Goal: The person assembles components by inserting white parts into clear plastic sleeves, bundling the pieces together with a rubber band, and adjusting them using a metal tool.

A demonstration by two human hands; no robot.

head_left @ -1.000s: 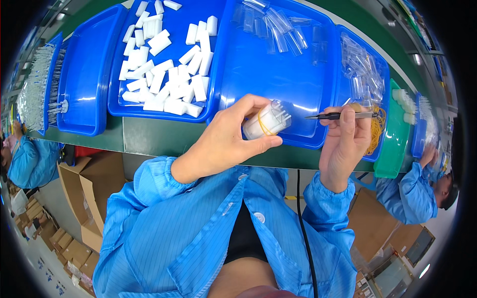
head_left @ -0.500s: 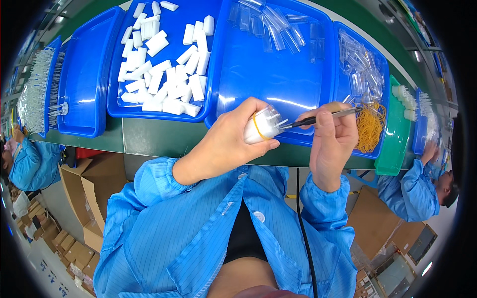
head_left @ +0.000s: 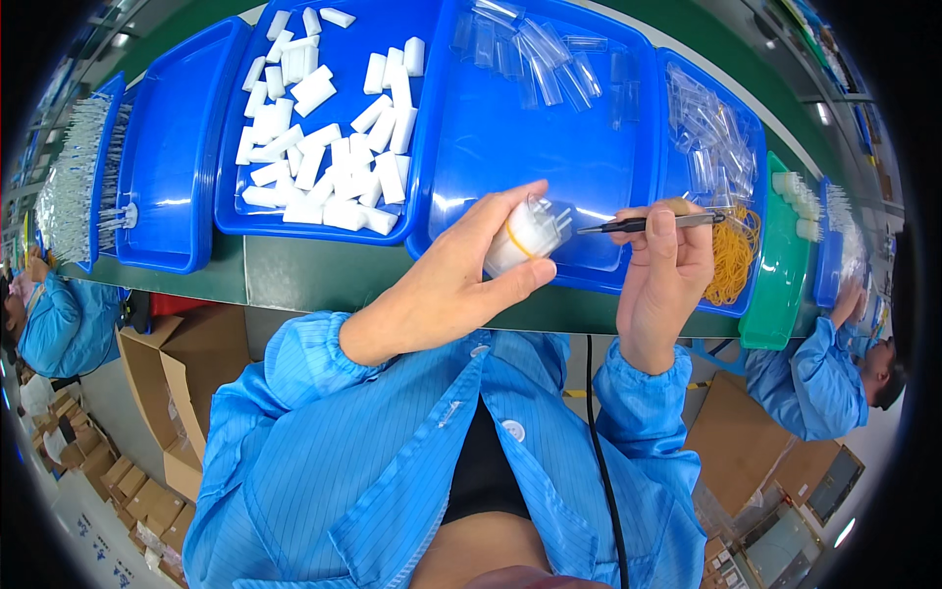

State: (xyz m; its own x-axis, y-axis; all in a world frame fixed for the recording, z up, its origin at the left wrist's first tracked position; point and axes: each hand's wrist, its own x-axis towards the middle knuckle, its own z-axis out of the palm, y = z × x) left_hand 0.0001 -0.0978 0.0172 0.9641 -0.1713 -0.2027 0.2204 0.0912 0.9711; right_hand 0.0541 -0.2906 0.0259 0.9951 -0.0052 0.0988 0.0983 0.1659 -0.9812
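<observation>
My left hand (head_left: 461, 263) curls round a white bundle (head_left: 530, 240) with clear plastic at its far end and a yellow rubber band about its middle. Thin pale prongs stick out at the bundle's right end. Its thumb and forefinger are stretched along the two sides, and the other fingers are hidden. Between thumb and fingers, my right hand (head_left: 667, 270) pinches slim black tweezers (head_left: 628, 225). Their dark tip points left at the bundle, a small gap away from it. Yellow rubber bands (head_left: 731, 263) lie in a tray just beyond my right hand.
A blue tray (head_left: 228, 201) of white blocks (head_left: 343, 177) stands left of centre. Clear plastic sleeves (head_left: 545, 59) lie in the middle blue tray (head_left: 471, 147), and more fill the one to its right. A green tray (head_left: 775, 304) stands farther right. Co-workers sit at both sides.
The tweezers have drawn back to the right, off the end of the bundle. My left hand has tilted the bundle a little, and its forefinger and thumb are straighter.
</observation>
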